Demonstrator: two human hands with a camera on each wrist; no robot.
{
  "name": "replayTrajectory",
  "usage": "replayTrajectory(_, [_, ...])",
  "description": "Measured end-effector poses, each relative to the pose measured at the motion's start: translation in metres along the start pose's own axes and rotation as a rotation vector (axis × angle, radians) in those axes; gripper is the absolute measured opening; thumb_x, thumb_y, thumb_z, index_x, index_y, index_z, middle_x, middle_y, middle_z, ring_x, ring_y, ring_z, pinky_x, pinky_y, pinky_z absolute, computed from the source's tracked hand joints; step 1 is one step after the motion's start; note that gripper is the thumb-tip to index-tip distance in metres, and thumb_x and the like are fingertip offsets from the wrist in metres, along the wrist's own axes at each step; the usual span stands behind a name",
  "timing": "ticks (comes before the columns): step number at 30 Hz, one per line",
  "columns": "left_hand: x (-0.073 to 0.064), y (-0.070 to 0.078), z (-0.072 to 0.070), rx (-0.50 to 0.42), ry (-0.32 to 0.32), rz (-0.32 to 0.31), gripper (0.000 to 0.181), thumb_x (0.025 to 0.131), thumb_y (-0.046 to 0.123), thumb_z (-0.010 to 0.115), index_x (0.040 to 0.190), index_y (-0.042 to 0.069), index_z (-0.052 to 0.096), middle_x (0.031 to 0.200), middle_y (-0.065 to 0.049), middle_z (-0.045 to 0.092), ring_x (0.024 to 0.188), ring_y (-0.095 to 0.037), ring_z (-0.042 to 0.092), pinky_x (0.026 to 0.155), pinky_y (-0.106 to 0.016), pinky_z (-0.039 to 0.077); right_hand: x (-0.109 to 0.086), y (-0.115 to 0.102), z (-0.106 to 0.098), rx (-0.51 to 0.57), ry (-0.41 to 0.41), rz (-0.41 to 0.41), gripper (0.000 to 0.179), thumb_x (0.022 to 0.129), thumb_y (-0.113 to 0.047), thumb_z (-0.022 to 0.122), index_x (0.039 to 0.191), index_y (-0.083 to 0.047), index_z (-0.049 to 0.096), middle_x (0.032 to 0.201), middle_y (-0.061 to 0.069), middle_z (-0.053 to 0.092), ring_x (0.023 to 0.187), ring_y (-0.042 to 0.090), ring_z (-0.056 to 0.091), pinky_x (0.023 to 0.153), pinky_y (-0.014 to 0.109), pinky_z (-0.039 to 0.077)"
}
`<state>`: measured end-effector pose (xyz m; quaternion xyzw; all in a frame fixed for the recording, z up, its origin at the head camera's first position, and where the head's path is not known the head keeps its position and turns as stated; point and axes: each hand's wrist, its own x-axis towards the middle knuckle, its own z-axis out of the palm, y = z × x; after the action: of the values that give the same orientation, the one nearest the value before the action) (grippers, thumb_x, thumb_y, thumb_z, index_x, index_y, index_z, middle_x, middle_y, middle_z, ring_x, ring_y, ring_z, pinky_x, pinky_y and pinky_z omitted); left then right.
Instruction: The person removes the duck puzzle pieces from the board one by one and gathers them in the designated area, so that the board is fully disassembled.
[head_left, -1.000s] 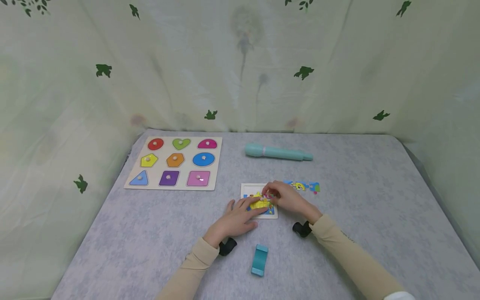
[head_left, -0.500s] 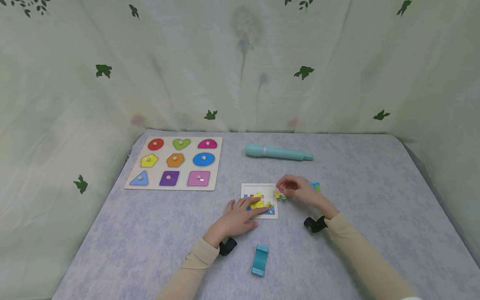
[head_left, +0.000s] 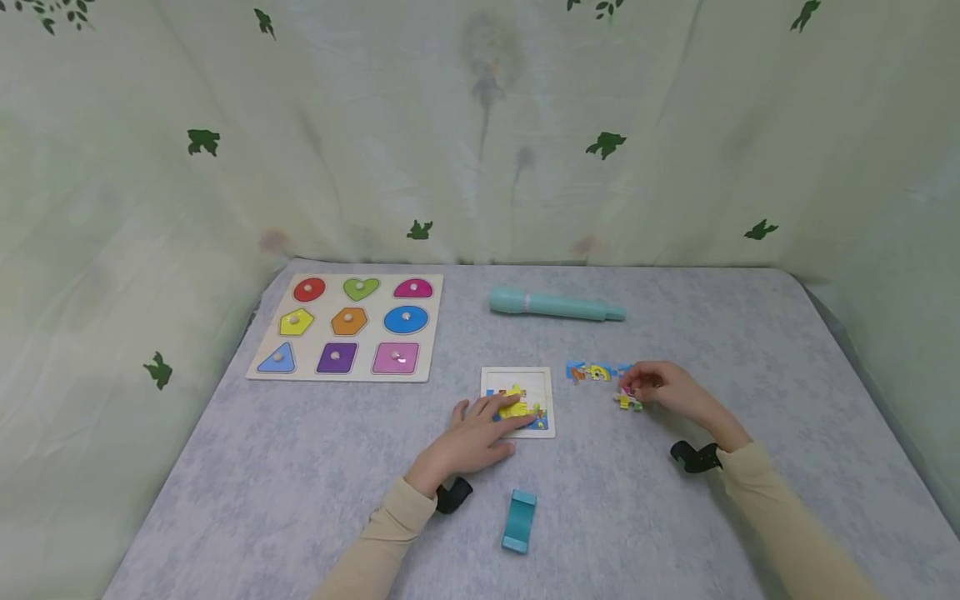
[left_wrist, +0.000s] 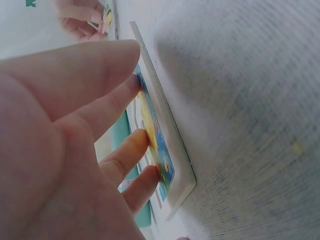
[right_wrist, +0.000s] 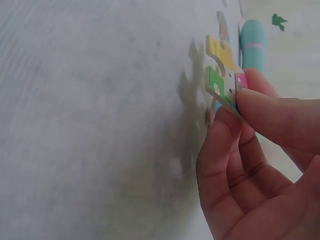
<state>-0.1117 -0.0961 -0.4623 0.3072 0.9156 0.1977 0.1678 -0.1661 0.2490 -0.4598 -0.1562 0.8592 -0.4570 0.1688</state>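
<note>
My left hand (head_left: 468, 437) lies with extended fingers over a small white-framed jigsaw puzzle (head_left: 552, 408), fingertips on its blue and yellow pieces. The upper part of the frame shows bare white backing. To the right of the frame, my right hand (head_left: 667, 392) pinches a jigsaw piece (right_wrist: 222, 75) between thumb and fingers. That piece has yellow, green and pink areas and is held tilted above the table, its shadow falling on the cloth. Several more jigsaw pieces (head_left: 596, 372) lie in a row just beyond, partly behind the right hand.
A shape-peg board (head_left: 318, 354) with coloured knobbed pieces lies at the back left. Behind the puzzle lies a mint-green tube-shaped object (head_left: 558, 305). A teal curved block (head_left: 519, 521) sits near the front. Patterned fabric (head_left: 480, 167) rises behind the table.
My right hand has lifted a jigsaw piece off the puzzle area and carried it to the right, past the frame. The left hand stays on the puzzle.
</note>
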Motion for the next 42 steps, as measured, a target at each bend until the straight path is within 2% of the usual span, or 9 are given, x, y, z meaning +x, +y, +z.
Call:
replayTrajectory(7, [0.0,0.0,0.001,0.0,0.004,0.005,0.047,0.098,0.028,0.053,0.144,0.027,0.045,0.152,-0.005,0.027,0.138,-0.032,0.024,0.105,-0.062,0.012,-0.005,0.004,-0.001,-0.052,0.026,0.0,0.019,0.087,0.007,0.058,0.102,0.002,0.067,0.092,0.01,0.06,0.078,0.022,0.052,0.061,0.031,0.047])
replayTrajectory(15, [0.0,0.001,0.0,-0.004,0.002,0.002,0.047,0.098,0.028,0.054,0.144,0.027,0.046,0.152,-0.006,0.027,0.138,-0.033,0.023,0.105,-0.062,0.012,-0.002,0.002,0.009,-0.219,0.122,0.015,0.011,0.088,0.003,0.062,0.092,-0.004,0.068,0.087,0.005,0.059,0.08,0.021,0.051,0.07,0.036,0.042])
replayTrajectory(22, [0.0,0.001,0.001,0.0,0.005,-0.002,0.047,0.098,0.029,0.054,0.144,0.026,0.045,0.152,-0.006,0.027,0.138,-0.034,0.022,0.104,-0.063,0.012,0.001,0.003,0.014,-0.337,0.161,-0.028,0.015,0.083,0.008,0.064,0.084,-0.007,0.065,0.08,0.003,0.056,0.074,0.019,0.05,0.066,0.036,0.043])
replayTrajectory(27, [-0.004,-0.003,0.001,-0.04,0.026,0.026,0.045,0.098,0.027,0.054,0.143,0.023,0.048,0.152,-0.007,0.026,0.138,-0.034,0.021,0.105,-0.063,0.011,0.001,0.001,0.014,-0.337,0.177,-0.048,0.014,0.084,0.007,0.066,0.083,-0.006,0.064,0.081,0.003,0.056,0.074,0.019,0.051,0.066,0.035,0.043])
replayTrajectory(31, [-0.011,-0.009,0.0,-0.065,0.059,0.04,0.043,0.098,0.023,0.055,0.14,0.019,0.051,0.152,-0.008,0.027,0.139,-0.033,0.02,0.105,-0.062,0.012,0.005,-0.008,0.018,-0.295,0.173,-0.067,0.009,0.086,0.004,0.065,0.086,-0.005,0.063,0.081,0.003,0.058,0.075,0.018,0.053,0.066,0.035,0.045])
replayTrajectory(36, [-0.02,-0.016,-0.002,-0.061,0.081,0.019,0.042,0.098,0.022,0.055,0.139,0.017,0.052,0.152,-0.008,0.029,0.139,-0.029,0.022,0.106,-0.061,0.012,0.019,-0.026,0.034,-0.239,0.102,-0.119,0.007,0.088,0.003,0.063,0.091,-0.004,0.064,0.084,0.004,0.061,0.079,0.017,0.054,0.069,0.034,0.047])
replayTrajectory(42, [-0.022,-0.019,-0.002,-0.063,0.086,0.022,0.042,0.098,0.022,0.055,0.139,0.017,0.053,0.152,-0.008,0.032,0.139,-0.029,0.025,0.106,-0.061,0.013,0.042,-0.047,0.065,-0.183,0.017,-0.189,0.007,0.088,0.002,0.064,0.093,-0.003,0.063,0.086,0.001,0.06,0.079,0.016,0.053,0.071,0.032,0.048])
